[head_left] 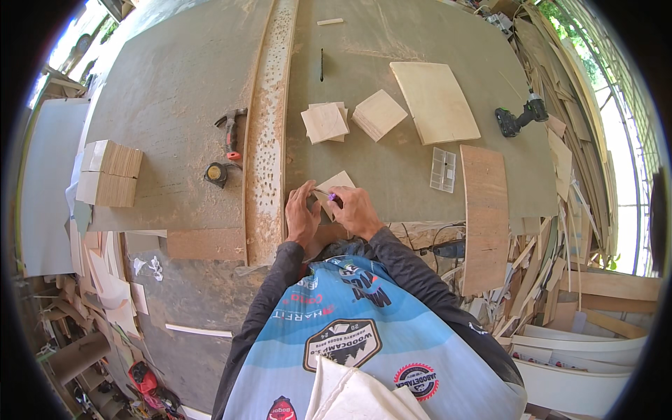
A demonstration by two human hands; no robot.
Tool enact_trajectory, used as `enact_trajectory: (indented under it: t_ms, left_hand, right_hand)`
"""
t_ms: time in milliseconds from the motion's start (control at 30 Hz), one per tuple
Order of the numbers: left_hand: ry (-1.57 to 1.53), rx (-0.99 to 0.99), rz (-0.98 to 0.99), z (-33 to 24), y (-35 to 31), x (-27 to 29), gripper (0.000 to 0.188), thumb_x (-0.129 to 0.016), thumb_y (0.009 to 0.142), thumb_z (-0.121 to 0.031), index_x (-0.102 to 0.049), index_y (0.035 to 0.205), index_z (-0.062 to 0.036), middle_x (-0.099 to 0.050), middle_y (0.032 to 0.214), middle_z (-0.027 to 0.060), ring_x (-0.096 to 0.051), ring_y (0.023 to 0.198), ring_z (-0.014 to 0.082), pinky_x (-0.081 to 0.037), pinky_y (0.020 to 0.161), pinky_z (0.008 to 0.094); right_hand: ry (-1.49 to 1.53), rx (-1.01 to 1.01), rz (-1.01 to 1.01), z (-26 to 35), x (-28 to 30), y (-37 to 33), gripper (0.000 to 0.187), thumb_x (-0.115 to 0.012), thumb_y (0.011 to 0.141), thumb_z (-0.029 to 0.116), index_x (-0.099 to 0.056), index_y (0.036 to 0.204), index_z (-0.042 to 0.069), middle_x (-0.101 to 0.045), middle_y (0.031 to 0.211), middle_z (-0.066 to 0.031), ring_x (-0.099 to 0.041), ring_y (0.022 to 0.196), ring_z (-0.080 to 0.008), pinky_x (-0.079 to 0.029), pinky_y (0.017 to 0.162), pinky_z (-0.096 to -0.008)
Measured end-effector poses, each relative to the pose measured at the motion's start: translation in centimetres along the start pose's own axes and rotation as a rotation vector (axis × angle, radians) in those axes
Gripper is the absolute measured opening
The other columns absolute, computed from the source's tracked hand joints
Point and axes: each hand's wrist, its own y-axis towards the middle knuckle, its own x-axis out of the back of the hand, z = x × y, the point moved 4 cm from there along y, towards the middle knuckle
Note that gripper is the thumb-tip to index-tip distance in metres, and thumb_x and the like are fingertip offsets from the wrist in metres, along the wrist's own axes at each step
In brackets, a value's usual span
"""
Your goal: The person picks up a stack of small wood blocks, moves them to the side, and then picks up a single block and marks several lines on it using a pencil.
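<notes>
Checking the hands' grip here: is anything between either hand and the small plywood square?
Nothing visible. The left hand rests directly on the plywood square, and the right hand holds a purple pen against it on the workbench.

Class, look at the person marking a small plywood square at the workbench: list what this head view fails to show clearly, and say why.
- Purple pen: mostly hidden inside the right hand; its tip is too small to see.
- Small plywood square: its near part is covered by both hands; any mark on it is too small to see.
- Left hand: its fingertips are hidden from this angle.
- Tape measure: too small to show detail.
- Clear plastic box: contents too small.
</notes>
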Motion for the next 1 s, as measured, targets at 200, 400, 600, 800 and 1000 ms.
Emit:
enact_trajectory:
  t_ms: [200, 400, 600, 800, 1000]
  left_hand:
    - [0.018, 0.0, 0.002, 0.2, -0.2, -0.2, 0.058, -0.073, 0.076, 0.006, -0.063, 0.133, -0.0029, -0.07, 0.12, 0.0136, -0.063, 0.105, 0.0319, -0.053, 0.098, 0.0417]
    - [0.016, -0.008, -0.005, 0.2, -0.2, -0.2, 0.058, -0.073, 0.076, 0.006, -0.064, 0.133, -0.0027, -0.07, 0.121, 0.0137, -0.063, 0.105, 0.0321, -0.053, 0.097, 0.0417]
    - [0.018, -0.001, -0.003, 0.1, -0.2, -0.2, 0.058, -0.073, 0.076, 0.006, -0.064, 0.133, -0.0025, -0.071, 0.121, 0.0139, -0.064, 0.106, 0.0323, -0.053, 0.097, 0.0418]
    - [0.025, -0.019, -0.016, 0.2, -0.1, -0.2, 0.059, -0.073, 0.076, 0.005, -0.063, 0.133, -0.003, -0.071, 0.12, 0.013, -0.063, 0.104, 0.0317, -0.053, 0.097, 0.0421]
    - [0.016, 0.019, -0.007, 0.0, -0.1, -0.1, 0.059, -0.075, 0.075, 0.005, -0.062, 0.132, -0.0029, -0.07, 0.117, 0.0122, -0.063, 0.102, 0.0312, -0.052, 0.096, 0.0424]
  right_hand:
    - [-0.018, 0.007, 0.017, -0.2, -0.2, -0.1, 0.026, -0.073, 0.087, 0.01, -0.072, 0.11, -0.004, -0.073, 0.094, -0.023, -0.072, 0.082, -0.0394, -0.057, 0.075, -0.0439]
    - [0.014, -0.003, -0.014, -0.1, -0.2, -0.1, 0.021, -0.071, 0.087, 0.013, -0.071, 0.102, -0.002, -0.072, 0.092, -0.0226, -0.07, 0.083, -0.0414, -0.055, 0.075, -0.0481]
    - [0.023, -0.009, -0.015, 0.0, -0.1, -0.1, 0.019, -0.07, 0.088, 0.014, -0.071, 0.098, -0.001, -0.072, 0.09, -0.0226, -0.069, 0.083, -0.0424, -0.055, 0.074, -0.0498]
    - [-0.022, 0.022, 0.003, -0.4, -0.2, 0.1, 0.024, -0.07, 0.088, 0.009, -0.072, 0.108, -0.003, -0.072, 0.093, -0.0224, -0.07, 0.081, -0.0409, -0.056, 0.073, -0.0458]
    - [-0.117, 0.1, 0.015, -1.2, 0.6, 2.4, 0.023, -0.07, 0.087, 0.01, -0.073, 0.108, 0.001, -0.072, 0.093, -0.0201, -0.07, 0.088, -0.0408, -0.055, 0.077, -0.0488]
